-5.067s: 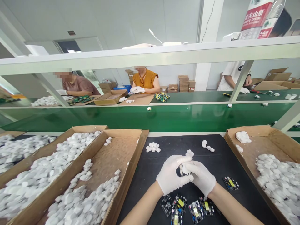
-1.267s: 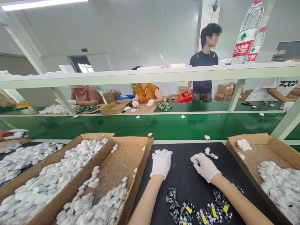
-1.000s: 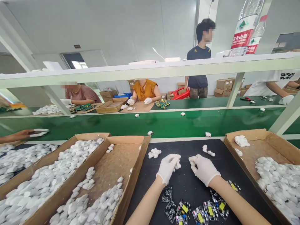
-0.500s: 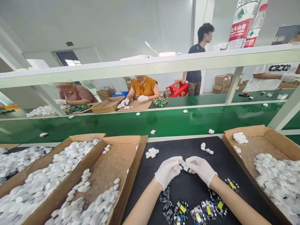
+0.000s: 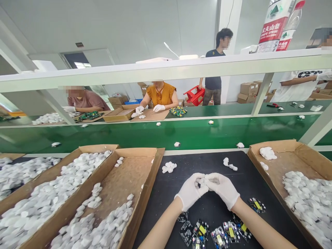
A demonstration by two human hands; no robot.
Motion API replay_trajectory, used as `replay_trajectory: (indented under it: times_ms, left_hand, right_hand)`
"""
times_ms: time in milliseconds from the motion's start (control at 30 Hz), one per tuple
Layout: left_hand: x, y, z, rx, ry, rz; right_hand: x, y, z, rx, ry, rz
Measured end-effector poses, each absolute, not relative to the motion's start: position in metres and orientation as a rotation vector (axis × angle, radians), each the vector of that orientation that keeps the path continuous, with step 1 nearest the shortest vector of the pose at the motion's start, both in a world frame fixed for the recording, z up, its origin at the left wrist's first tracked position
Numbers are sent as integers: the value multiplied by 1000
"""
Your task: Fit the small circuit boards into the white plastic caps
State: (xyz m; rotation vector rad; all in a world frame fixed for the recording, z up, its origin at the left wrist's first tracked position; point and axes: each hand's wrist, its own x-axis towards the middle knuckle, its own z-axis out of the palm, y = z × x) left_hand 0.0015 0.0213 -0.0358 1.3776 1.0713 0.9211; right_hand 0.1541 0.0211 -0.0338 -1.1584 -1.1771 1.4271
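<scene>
My left hand (image 5: 191, 191) and my right hand (image 5: 222, 188), both in white gloves, meet over the black mat (image 5: 166, 204). Their fingers close together around small white lumps (image 5: 201, 181), partly hidden by the gloves. Beyond my hands lie a white clump (image 5: 169, 167) on the left and a smaller cluster of white pieces (image 5: 229, 164) on the right. Several small circuit boards (image 5: 200, 229) with yellow components rest nearer to me, between and under my forearms. One more board (image 5: 256, 205) sits to the right of my right forearm.
Cardboard trays of white pieces stand left (image 5: 153, 176) and right (image 5: 295, 147). Behind the mat runs a green conveyor belt (image 5: 135, 136) carrying small boards with white lumps. A white shelf (image 5: 166, 71) with water bottles (image 5: 275, 27) crosses above. Co-workers are on the far side.
My hands have drawn closer together, fingers now touching around the white lumps. Items on the belt have shifted slightly right. The standing person's red stool has moved a little left.
</scene>
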Motion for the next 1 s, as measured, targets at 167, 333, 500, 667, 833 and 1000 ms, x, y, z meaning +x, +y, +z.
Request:
replay_trajectory:
  times_ms: [167, 333, 500, 667, 833, 1000]
  left_hand:
    - [4, 25, -44, 1405, 1155, 1058]
    - [-1, 26, -43, 1404, 1252, 1092]
    - [-8, 27, -32, 1188, 1464, 1226]
    - [-13, 31, -16, 504, 790, 1102]
    - [-8, 23, -10, 427, 455, 943]
    - [-3, 16, -10, 440, 392, 915]
  right_hand:
    - [153, 21, -28, -1283, -1195, 1224]
    - [164, 27, -21, -1288, -952, 1312]
    - [164, 24, -22, -1236, -967, 1439]
    - [151, 10, -20, -1212, -1400, 1119]
    - [152, 4, -16, -1109, -1852, 573]
    - [157, 9, -17, -1139, -1874, 511]
